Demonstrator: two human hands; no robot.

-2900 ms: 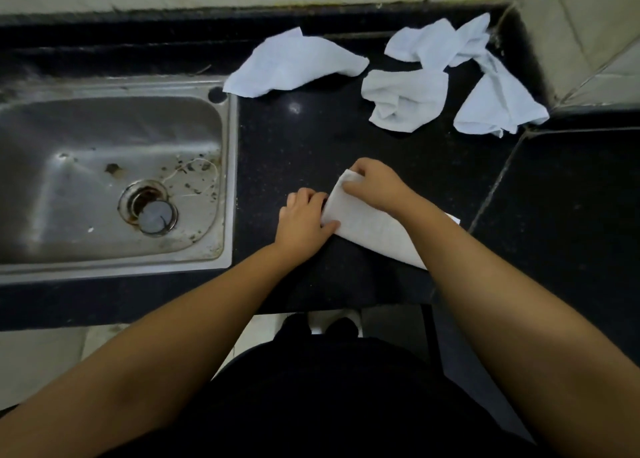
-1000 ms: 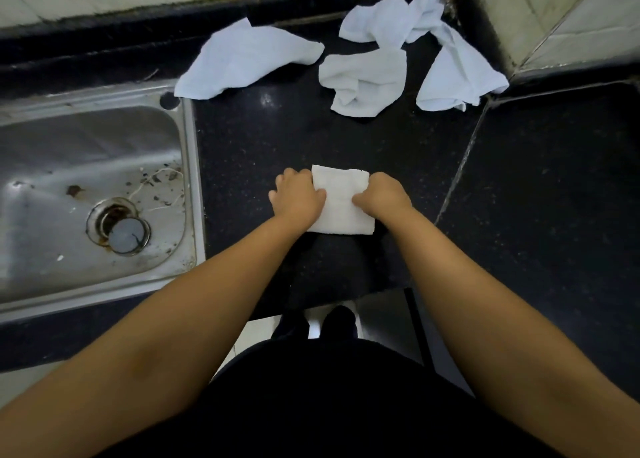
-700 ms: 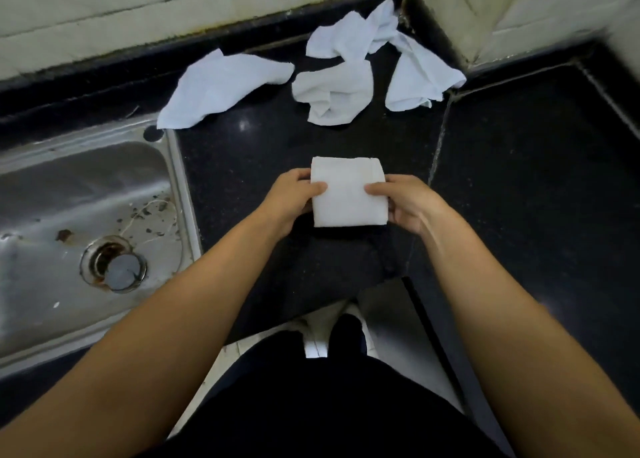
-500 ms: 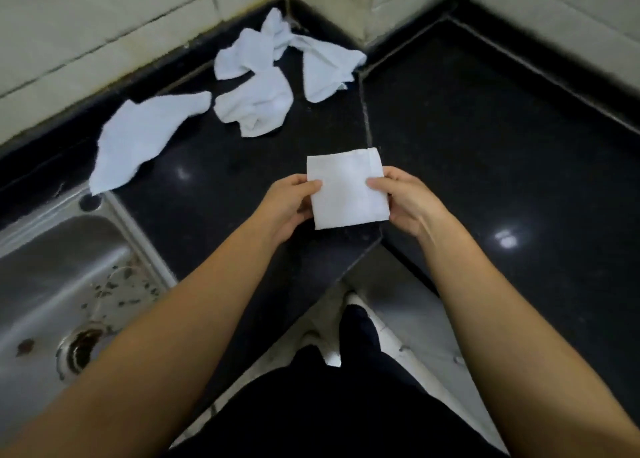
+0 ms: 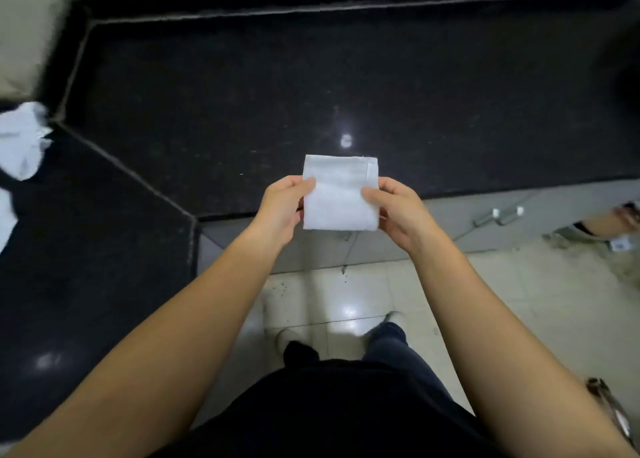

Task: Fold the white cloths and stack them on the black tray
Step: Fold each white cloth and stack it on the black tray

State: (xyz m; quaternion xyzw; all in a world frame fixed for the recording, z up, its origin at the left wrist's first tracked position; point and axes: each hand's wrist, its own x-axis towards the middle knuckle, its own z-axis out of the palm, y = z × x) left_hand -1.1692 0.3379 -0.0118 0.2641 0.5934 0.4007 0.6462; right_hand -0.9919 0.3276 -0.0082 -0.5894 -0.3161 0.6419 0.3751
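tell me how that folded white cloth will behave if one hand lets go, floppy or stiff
Probably floppy: the folded cloth is thin fabric, and both the left hand and right hand pinch its sides to keep it flat. It looks light. Released on one side, the layers would likely sag or unfold.

No lettering, label or number can be read on the folded white cloth I hold or the black countertop.

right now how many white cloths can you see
2 for sure: a folded cloth held between the left hand and right hand, and a crumpled cloth at the left edge. White below it may be another; more may lie out of view.
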